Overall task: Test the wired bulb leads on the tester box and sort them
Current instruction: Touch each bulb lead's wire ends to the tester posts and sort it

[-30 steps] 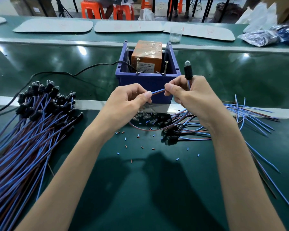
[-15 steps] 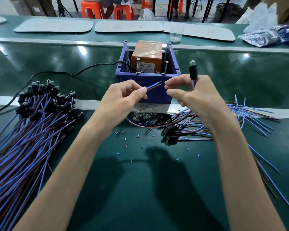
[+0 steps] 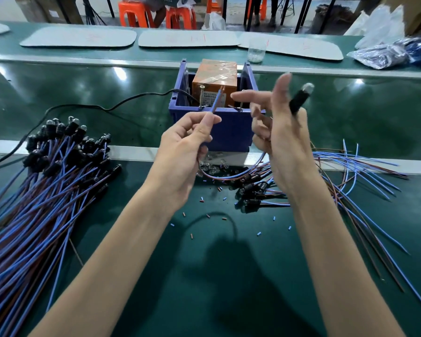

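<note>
My left hand (image 3: pixel 180 152) pinches the blue-and-brown lead tips (image 3: pixel 216 100) just before the blue plastic tester box (image 3: pixel 231 135). My right hand (image 3: pixel 284 142), fingers splayed, holds that lead's black-sleeved clear bulb (image 3: pixel 300 98) above the green worktop (image 3: pixel 253 263).

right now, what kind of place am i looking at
Probably a factory assembly or test line: a long green bench, a bundle of wired bulb leads piled on it, and a blue tester box, before which the left hand and right hand hold one lead.
</note>
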The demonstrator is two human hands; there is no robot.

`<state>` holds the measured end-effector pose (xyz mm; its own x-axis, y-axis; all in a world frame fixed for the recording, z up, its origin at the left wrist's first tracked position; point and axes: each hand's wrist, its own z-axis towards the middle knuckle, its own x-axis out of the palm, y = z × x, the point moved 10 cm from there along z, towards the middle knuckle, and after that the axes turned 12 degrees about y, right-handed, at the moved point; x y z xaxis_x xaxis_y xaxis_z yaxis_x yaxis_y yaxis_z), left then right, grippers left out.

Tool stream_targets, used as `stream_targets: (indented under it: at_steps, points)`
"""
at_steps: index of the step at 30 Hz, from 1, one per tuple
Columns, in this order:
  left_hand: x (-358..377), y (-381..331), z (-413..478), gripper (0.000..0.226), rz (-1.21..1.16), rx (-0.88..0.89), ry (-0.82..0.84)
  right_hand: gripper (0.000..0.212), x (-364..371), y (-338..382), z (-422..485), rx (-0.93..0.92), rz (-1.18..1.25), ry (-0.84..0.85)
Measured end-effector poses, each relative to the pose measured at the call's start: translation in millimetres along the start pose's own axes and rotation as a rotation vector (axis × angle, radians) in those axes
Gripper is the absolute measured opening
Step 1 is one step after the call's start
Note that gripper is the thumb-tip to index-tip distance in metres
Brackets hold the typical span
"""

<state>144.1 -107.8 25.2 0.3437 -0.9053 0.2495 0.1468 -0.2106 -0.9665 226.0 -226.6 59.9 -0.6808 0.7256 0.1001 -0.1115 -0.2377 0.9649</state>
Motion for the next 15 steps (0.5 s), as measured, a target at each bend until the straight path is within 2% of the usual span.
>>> stream_targets:
  at_steps: [3,5,9,10,12,15]
  points:
    - [3.3,1.9,0.3,0.014,-0.186,-0.016,0.002,0.075,10.5,-4.5,2.0,0.007,0.095,0.045]
    - [4.5,2.6,0.2,0.014,-0.299,-0.023,0.0,0.073,12.1,-12.0,1.7,0.076,0.054,0.054]
    - [10.8,0.5,0.0,0.013,-0.401,-0.016,0.027,0.027,9.2,-8.8,-1.5,0.072,-0.044,0.01]
    - [12.1,-0.7,-0.5,0.014,-0.417,-0.008,0.034,0.023,8.2,-4.9,-1.9,0.043,-0.022,-0.003]
    - [13.8,-3.2,-1.0,0.017,-0.454,0.009,0.05,0.032,9.3,2.6,-1.9,-0.012,0.099,-0.002]
    - [18.2,-7.7,-1.6,0.015,-0.483,0.034,0.103,0.068,10.4,6.3,-0.8,-0.012,0.16,0.019]
